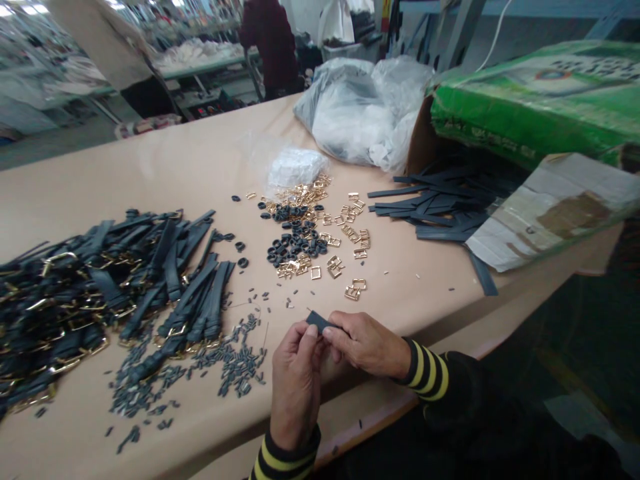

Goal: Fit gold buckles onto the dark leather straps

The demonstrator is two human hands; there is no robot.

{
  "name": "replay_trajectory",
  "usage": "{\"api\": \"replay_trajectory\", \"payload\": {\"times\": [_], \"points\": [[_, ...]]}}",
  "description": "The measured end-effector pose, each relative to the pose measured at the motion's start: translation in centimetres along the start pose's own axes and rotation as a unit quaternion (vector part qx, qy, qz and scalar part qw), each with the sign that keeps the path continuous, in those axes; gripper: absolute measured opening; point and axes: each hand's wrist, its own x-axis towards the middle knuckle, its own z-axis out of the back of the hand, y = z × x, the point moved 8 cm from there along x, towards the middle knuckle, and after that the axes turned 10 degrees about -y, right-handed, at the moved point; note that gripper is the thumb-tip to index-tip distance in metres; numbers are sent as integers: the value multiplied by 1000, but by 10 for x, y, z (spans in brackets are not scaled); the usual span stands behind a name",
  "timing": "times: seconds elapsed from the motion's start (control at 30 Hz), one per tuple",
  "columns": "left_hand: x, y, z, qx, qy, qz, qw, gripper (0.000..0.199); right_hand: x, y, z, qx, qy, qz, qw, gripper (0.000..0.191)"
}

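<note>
A dark blue-grey strap (320, 323) is pinched between both hands at the table's front edge. My left hand (296, 373) is closed on its left end, thumb on top. My right hand (367, 343) grips it from the right, and the fingers hide much of it. Just beyond the hands lie loose gold buckles (355, 289) and a heap of small dark loops (295, 247). To the left of my left hand are many tiny dark cut pieces (240, 363). A large pile of dark straps with gold buckles (165, 260) lies farther left.
At the right, loose dark strips (435, 207) spill from a cardboard box (555, 213) under a green package (540, 100). Clear plastic bags (360, 110) stand at the back of the paper-covered table (190, 157). Two people (270, 47) are in the background.
</note>
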Motion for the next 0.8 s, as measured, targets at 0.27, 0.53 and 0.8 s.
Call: {"api": "replay_trajectory", "payload": {"times": [0.27, 0.53, 0.8], "points": [[36, -18, -3, 209, 37, -115, 970, 17, 7, -25, 17, 201, -14, -84, 976, 25], [80, -38, -63, 592, 69, -415, 687, 18, 14, -42, 41, 272, -117, -114, 948, 25], [90, -40, -44, 500, 117, -369, 775, 16, 14, -42, 40, 298, -104, -98, 944, 27]]}}
